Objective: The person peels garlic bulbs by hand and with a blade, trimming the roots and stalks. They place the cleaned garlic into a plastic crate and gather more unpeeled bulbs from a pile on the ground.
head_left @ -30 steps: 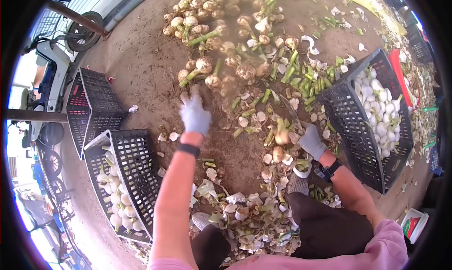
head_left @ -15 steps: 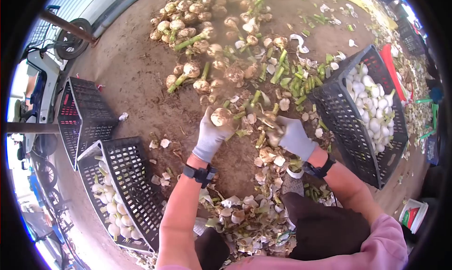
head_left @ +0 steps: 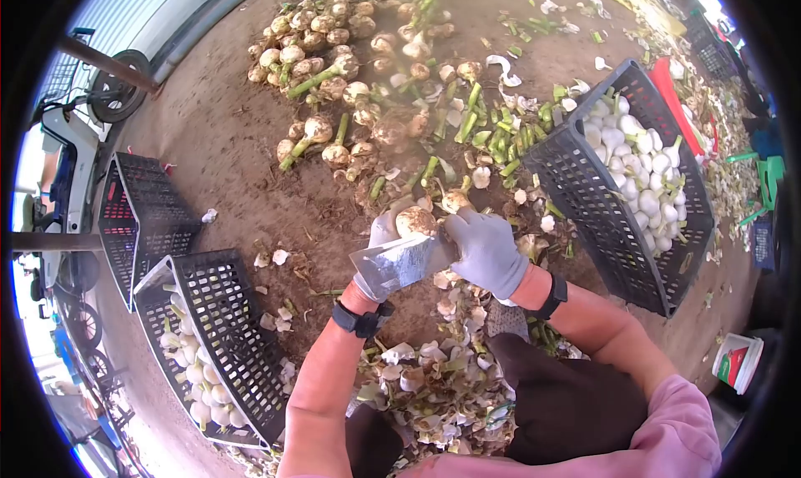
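My gloved left hand (head_left: 380, 236) is closed round a garlic bulb (head_left: 415, 223) with brownish skin. In my gloved right hand (head_left: 484, 249) is a knife, its broad blade (head_left: 394, 264) lying flat across the front of the bulb and over part of my left hand. The knife's handle is mostly hidden by my fingers. Another bulb (head_left: 455, 200) shows just above my right hand. Beyond my hands, untrimmed garlic bulbs (head_left: 317, 129) with green stems lie on the soil.
A black crate (head_left: 584, 203) of white bulbs (head_left: 647, 173) stands at the right, another crate (head_left: 229, 328) with white bulbs at the lower left, and a third crate (head_left: 150, 219) behind it. Peelings (head_left: 434, 386) lie near my legs; cut green stems (head_left: 501, 136) are scattered ahead. A white bucket (head_left: 738, 361) is at the far right.
My right hand has moved left toward my left hand, and the knife blade now shows broadly in front of the bulb. The whole view has shifted slightly.
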Motion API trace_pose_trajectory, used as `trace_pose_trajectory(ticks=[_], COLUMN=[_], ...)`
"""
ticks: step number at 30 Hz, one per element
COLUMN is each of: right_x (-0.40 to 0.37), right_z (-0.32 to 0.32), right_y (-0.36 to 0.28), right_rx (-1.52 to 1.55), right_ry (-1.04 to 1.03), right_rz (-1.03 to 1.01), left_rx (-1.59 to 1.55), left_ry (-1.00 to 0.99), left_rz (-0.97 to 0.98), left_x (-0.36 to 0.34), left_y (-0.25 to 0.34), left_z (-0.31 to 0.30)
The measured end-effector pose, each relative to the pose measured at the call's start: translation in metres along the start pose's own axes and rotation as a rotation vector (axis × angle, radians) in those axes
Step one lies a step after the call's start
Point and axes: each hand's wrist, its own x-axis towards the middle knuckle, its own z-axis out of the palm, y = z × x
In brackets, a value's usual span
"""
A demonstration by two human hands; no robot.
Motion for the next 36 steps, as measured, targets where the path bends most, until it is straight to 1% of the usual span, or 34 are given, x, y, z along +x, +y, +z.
trace_pose_trajectory(ticks=[2, 3, 4, 5, 7, 8, 9, 10, 11, 12, 13, 14, 15, 17, 19, 20, 21, 22, 23, 24, 25, 26, 27, 28, 29, 31, 33, 34, 35, 36], right_x=[0.000, 0.002, 0.007, -0.003, -0.012, -0.031, -0.032, -0.030, -0.031, -0.033, -0.031, -0.029, -0.025, -0.028, -0.041, -0.050, -0.057, -0.063, -0.068, -0.060, -0.051, -0.053, -0.051, -0.048, -0.043, -0.031, -0.034, -0.035, -0.036, -0.035], right_z=[0.002, 0.008, 0.017, 0.021, 0.011, 0.029, 0.027, 0.026, 0.025, 0.023, 0.017, 0.010, 0.002, -0.001, 0.034, 0.039, 0.043, 0.047, 0.051, 0.040, 0.035, 0.046, 0.049, 0.049, 0.048, 0.038, 0.036, 0.039, 0.042, 0.043], right_y=[0.005, 0.034, 0.083, 0.105, 0.090, 0.094, 0.088, 0.082, 0.075, 0.072, 0.063, 0.051, 0.040, 0.046, 0.080, 0.094, 0.099, 0.103, 0.107, 0.104, 0.102, 0.116, 0.116, 0.115, 0.118, 0.120, 0.112, 0.114, 0.115, 0.112], right_rx=[0.042, -0.005, -0.051, -0.087, 0.109, 0.245, 0.325, 0.408, 0.497, 0.548, 0.623, 0.694, 0.765, 0.707, 0.582, 0.700, 0.761, 0.823, 0.884, 0.769, 0.652, 0.729, 0.728, 0.723, 0.715, 0.656, 0.618, 0.630, 0.642, 0.619], right_ry=[0.004, -0.157, -0.317, -0.486, -0.450, -0.208, -0.245, -0.283, -0.327, -0.311, -0.218, -0.126, -0.039, -0.163, -0.197, -0.182, -0.152, -0.120, -0.087, -0.106, -0.126, -0.128, -0.094, -0.057, -0.023, -0.086, -0.160, -0.164, -0.167, -0.141], right_rz=[0.083, 0.198, 0.319, 0.452, 0.618, 0.484, 0.556, 0.626, 0.703, 0.650, 0.593, 0.527, 0.454, 0.396, 0.512, 0.608, 0.634, 0.658, 0.682, 0.668, 0.652, 0.720, 0.705, 0.688, 0.671, 0.660, 0.676, 0.661, 0.647, 0.588], left_rx=[0.123, 0.181, 0.286, 0.244, 0.289, 0.479, 0.670, 0.758, 0.612, 0.466, 0.322, -0.088, -0.405, -0.991, -1.166, -1.244, -1.043, -0.609, -0.095, 0.410, 0.642, 1.224, 1.529, 1.409, 1.454, 1.337, 1.070, 0.936, 0.605, 0.272], left_ry=[-0.056, -0.086, -0.118, -0.090, 0.039, 0.130, 0.222, 0.249, 0.266, 0.283, 0.302, 0.288, 0.287, 0.251, -0.002, -0.120, -0.214, -0.322, -0.360, -0.330, -0.244, -0.048, 0.150, 0.184, 0.106, 0.073, 0.214, 0.277, 0.248, 0.217], left_rz=[0.011, 0.013, 0.134, 0.156, 0.406, 0.501, 0.599, 0.576, 0.520, 0.463, 0.408, 0.217, 0.041, -0.118, -0.122, -0.145, -0.185, -0.069, 0.112, 0.305, 0.327, 0.152, 0.042, -0.298, -0.468, -0.435, -0.421, -0.417, -0.372, -0.327], left_x=[-0.007, -0.013, -0.023, -0.028, -0.018, -0.014, -0.009, -0.011, -0.012, -0.012, -0.011, -0.015, -0.021, -0.030, -0.038, -0.040, -0.035, -0.022, -0.005, 0.014, 0.034, 0.058, 0.091, 0.112, 0.125, 0.122, 0.107, 0.095, 0.084, 0.073], left_y=[0.014, 0.030, 0.052, 0.069, 0.063, 0.062, 0.062, 0.068, 0.061, 0.050, 0.044, 0.040, 0.056, 0.068, 0.075, 0.074, 0.065, 0.055, 0.048, 0.049, 0.029, 0.020, -0.005, -0.005, -0.019, -0.031, -0.061, -0.068, -0.073, -0.076], left_z=[0.002, 0.007, 0.014, 0.023, 0.021, 0.017, 0.011, 0.008, 0.009, 0.011, 0.015, 0.027, 0.038, 0.053, 0.060, 0.062, 0.054, 0.040, 0.031, 0.021, 0.010, 0.006, -0.006, -0.019, -0.035, -0.054, -0.059, -0.060, -0.062, -0.064])
